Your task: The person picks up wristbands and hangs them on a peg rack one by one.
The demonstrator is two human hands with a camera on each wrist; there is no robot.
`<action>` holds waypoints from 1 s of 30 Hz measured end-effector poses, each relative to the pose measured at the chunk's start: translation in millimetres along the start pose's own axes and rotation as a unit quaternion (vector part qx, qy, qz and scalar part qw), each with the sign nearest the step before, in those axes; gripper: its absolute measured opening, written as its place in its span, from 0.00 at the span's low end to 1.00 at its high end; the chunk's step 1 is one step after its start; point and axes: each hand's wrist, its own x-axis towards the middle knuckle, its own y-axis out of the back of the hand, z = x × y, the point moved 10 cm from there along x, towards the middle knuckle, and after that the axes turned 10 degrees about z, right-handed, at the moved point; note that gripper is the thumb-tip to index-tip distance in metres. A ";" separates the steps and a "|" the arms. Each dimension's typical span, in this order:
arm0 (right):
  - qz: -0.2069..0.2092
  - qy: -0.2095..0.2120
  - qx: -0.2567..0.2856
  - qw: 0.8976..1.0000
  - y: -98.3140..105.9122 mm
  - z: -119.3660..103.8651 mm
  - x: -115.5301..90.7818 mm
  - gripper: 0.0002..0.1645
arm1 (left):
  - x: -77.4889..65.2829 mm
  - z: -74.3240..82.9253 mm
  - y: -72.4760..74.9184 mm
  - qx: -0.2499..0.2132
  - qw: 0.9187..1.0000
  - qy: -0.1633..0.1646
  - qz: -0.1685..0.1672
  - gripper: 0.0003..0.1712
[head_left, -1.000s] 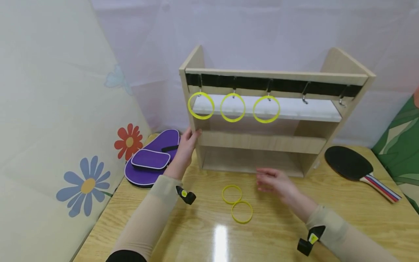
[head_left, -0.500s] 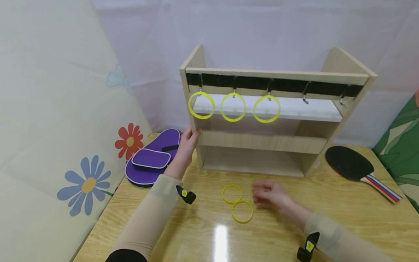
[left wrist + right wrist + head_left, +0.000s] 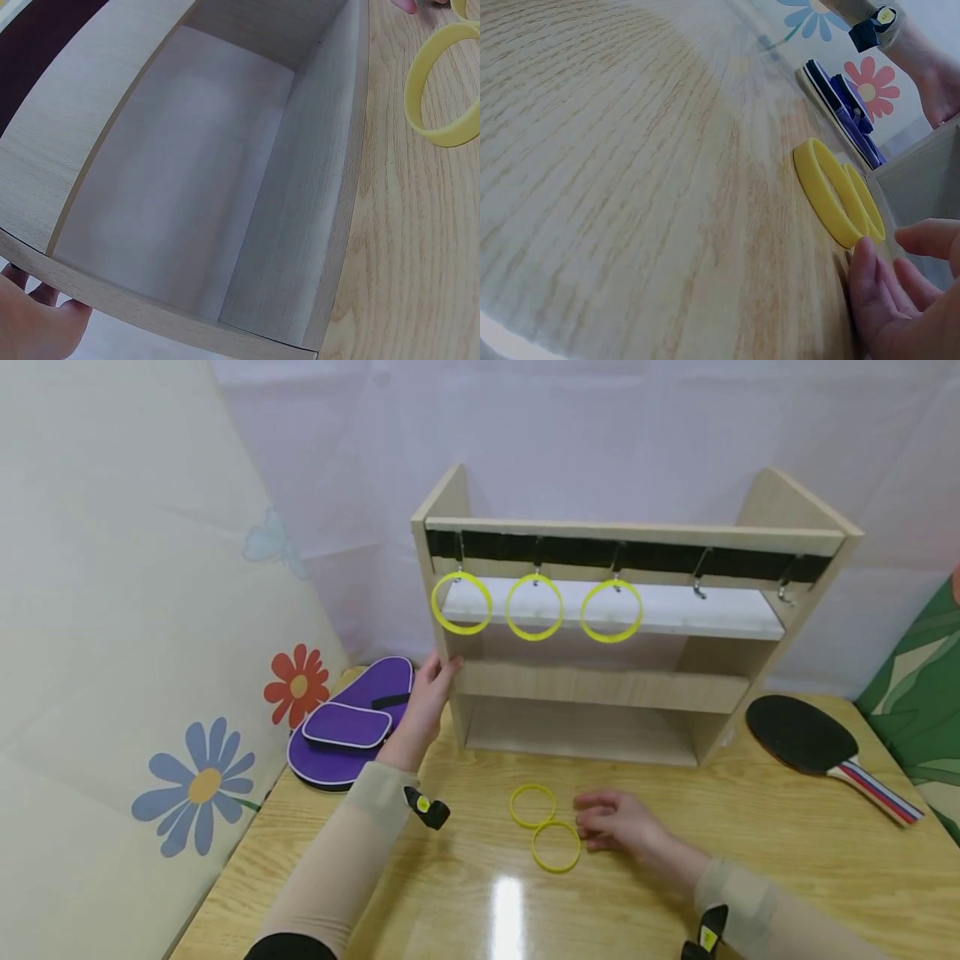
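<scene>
In the head view, my left hand (image 3: 427, 697) holds the left side panel of a small wooden shelf (image 3: 600, 687), its fingertips at the panel's edge in the left wrist view. Two yellow rings lie on the table before the shelf, a farther ring (image 3: 512, 807) and a nearer ring (image 3: 556, 870), edges meeting. Just right of them is my right hand (image 3: 618, 822), holding nothing, fingers loosely bent. The right wrist view has its fingertips right by the near ring (image 3: 821, 191). Three more yellow rings (image 3: 534, 637) hang from the shelf's left hooks.
Two bare hooks (image 3: 699, 587) are at the right of the black strip (image 3: 660, 556). A purple paddle case (image 3: 348, 727) lies left of the shelf, partly behind my left arm. A black table tennis paddle (image 3: 798, 733) lies at the right. A pale curtain (image 3: 600, 435) backs the table.
My right hand has come down from the shelf's front edge, toward me and slightly left, to beside the two rings on the table. My left hand stays on the side panel.
</scene>
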 end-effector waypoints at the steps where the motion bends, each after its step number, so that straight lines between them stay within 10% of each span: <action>1: 0.002 0.002 -0.004 1.000 0.2 0.8 0.3 0.28 | -0.5 0.0 -0.3 0.001 1.000 0.000 -0.001 0.28; 30: 0.054 0.081 -0.110 0.989 -8.9 -3.2 -6.7 0.19 | -1.1 0.9 -0.9 0.004 1.000 -0.001 -0.003 0.29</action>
